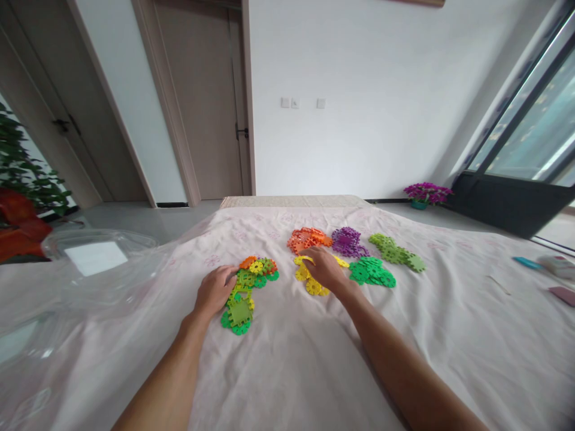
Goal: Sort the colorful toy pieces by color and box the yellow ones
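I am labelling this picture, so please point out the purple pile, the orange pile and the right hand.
Purple pile [347,240]: head view, middle of its pieces.
Orange pile [309,237]: head view, middle of its pieces.
Right hand [326,266]: head view, back of the hand.

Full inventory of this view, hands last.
Cloth: one, pale pink, centre
Orange pieces: one pile, orange, back centre
Purple pieces: one pile, purple, beside orange
Olive pieces: one pile, olive, back right
Green pieces: one pile, green, nearer than purple
Yellow pieces: one pile, yellow, nearer than orange
Mixed pieces: one cluster, green, yellow, orange, left
Clear containers: at least two, transparent, left
Blue item, white item, pink item: one each, right edge
Thin strip: one, tan, right
Leafy plant: one, green, far left
Shiny object: one, orange, far left
Flowers: one pot, magenta, right floor
Doors: two, brown, back left
Wall plates: three, white, background
Glazed panel: one, dark-framed, right
Left hand: one, at mixed pieces
Right hand: one, over yellow pieces
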The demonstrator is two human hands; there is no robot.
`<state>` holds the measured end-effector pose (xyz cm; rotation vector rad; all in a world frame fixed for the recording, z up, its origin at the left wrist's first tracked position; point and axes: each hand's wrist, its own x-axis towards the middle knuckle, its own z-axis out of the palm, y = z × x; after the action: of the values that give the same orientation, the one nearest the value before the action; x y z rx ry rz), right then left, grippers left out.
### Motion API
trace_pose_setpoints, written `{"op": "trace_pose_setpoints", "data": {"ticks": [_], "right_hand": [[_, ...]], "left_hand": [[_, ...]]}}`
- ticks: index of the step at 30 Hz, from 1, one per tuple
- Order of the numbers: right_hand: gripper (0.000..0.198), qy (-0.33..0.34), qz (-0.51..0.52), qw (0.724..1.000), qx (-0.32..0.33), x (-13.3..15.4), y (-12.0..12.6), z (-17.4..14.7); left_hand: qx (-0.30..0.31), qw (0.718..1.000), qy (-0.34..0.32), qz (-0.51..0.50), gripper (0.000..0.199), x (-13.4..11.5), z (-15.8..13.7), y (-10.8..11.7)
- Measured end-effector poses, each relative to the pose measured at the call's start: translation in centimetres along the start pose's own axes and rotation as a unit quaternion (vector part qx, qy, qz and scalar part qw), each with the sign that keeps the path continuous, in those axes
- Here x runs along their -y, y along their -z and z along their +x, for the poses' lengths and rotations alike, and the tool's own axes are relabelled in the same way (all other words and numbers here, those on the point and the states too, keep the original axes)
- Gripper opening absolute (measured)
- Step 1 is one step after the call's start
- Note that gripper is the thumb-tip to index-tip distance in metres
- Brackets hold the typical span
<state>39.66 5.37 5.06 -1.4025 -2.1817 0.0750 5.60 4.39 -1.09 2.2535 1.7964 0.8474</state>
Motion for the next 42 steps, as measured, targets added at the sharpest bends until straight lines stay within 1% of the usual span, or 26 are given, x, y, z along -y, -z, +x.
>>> {"op": "trace_pose_setpoints", "data": {"ticks": [3, 5, 7, 10, 12, 14, 15, 17, 18, 19, 20, 23, 25, 27, 29, 32, 34, 36, 39, 42], "right_hand": [[0.033, 0.05, 0.036, 0.998, 0.022, 2.9, -1.7, -0.6], [0.037, 0.074, 0.053, 0.995, 0.038, 4.2, -2.9, -1.2], [0.042, 0.089, 0.066, 0.992, 0.053, 5.0, -4.0, -1.8], [0.047, 0.097, 0.073, 0.991, 0.063, 5.5, -5.2, -2.4], [0.047, 0.094, 0.075, 0.991, 0.053, 5.5, -5.5, -2.6], [0.043, 0.092, 0.078, 0.992, 0.035, 5.3, -5.4, -2.7], [0.04, 0.094, 0.081, 0.992, 0.026, 5.2, -5.4, -2.7], [0.034, 0.107, 0.087, 0.99, 0.017, 5.1, -5.2, -2.8], [0.032, 0.12, 0.09, 0.989, 0.017, 5.3, -5.1, -2.8], [0.03, 0.137, 0.094, 0.986, 0.019, 5.5, -5.0, -2.9], [0.03, 0.159, 0.098, 0.982, 0.026, 5.8, -4.9, -3.0], [0.033, 0.242, 0.104, 0.963, 0.061, 7.3, -4.6, -3.2], [0.037, 0.282, 0.088, 0.952, 0.085, 8.3, -4.3, -3.4], [0.039, 0.302, 0.058, 0.947, 0.098, 9.0, -4.2, -3.4], [0.035, 0.312, 0.023, 0.945, 0.099, 9.3, -4.3, -3.4], [0.027, 0.325, -0.014, 0.941, 0.088, 9.4, -4.9, -3.2], [0.025, 0.34, -0.022, 0.937, 0.077, 9.4, -5.3, -3.1], [0.025, 0.347, -0.008, 0.936, 0.065, 9.4, -5.5, -3.1], [0.027, 0.318, 0.055, 0.946, 0.045, 9.2, -5.5, -3.2], [0.03, 0.251, 0.113, 0.961, 0.011, 7.9, -4.7, -2.8]], "left_hand": [[-0.002, 0.999, 0.006, -0.035, 0.037, 0.0, 0.1, -0.3], [-0.012, 0.996, 0.034, -0.079, 0.042, -0.4, 0.1, -0.7], [-0.026, 0.987, 0.072, -0.14, 0.049, -1.3, 0.1, -1.1], [-0.029, 0.962, 0.104, -0.252, 0.061, -3.5, 0.0, -1.6], [-0.03, 0.945, 0.098, -0.312, 0.063, -4.6, -0.1, -1.7], [-0.047, 0.933, 0.079, -0.347, 0.06, -5.0, -0.1, -1.4], [-0.07, 0.931, 0.077, -0.349, 0.058, -4.7, -0.1, -1.2], [-0.129, 0.937, 0.086, -0.312, 0.055, -3.7, 0.1, -0.7], [-0.157, 0.946, 0.093, -0.269, 0.054, -3.0, 0.2, -0.3], [-0.173, 0.957, 0.098, -0.213, 0.053, -2.2, 0.3, 0.0], [-0.173, 0.967, 0.106, -0.157, 0.053, -1.5, 0.3, 0.3], [-0.109, 0.984, 0.138, -0.014, 0.047, -0.3, 0.1, 0.7], [-0.061, 0.989, 0.126, 0.045, 0.043, -0.1, 0.0, 0.6], [-0.032, 0.991, 0.094, 0.085, 0.04, -0.2, -0.2, 0.3], [-0.021, 0.991, 0.072, 0.11, 0.039, -0.4, -0.2, -0.1], [-0.018, 0.99, 0.066, 0.124, 0.04, -0.2, -0.1, -0.4], [-0.019, 0.99, 0.065, 0.128, 0.04, 0.0, 0.0, -0.5], [-0.018, 0.989, 0.063, 0.134, 0.04, 0.3, 0.0, -0.7], [-0.015, 0.988, 0.06, 0.142, 0.041, 0.5, 0.1, -0.8], [-0.015, 0.987, 0.061, 0.145, 0.041, 0.7, 0.2, -0.8]]}}
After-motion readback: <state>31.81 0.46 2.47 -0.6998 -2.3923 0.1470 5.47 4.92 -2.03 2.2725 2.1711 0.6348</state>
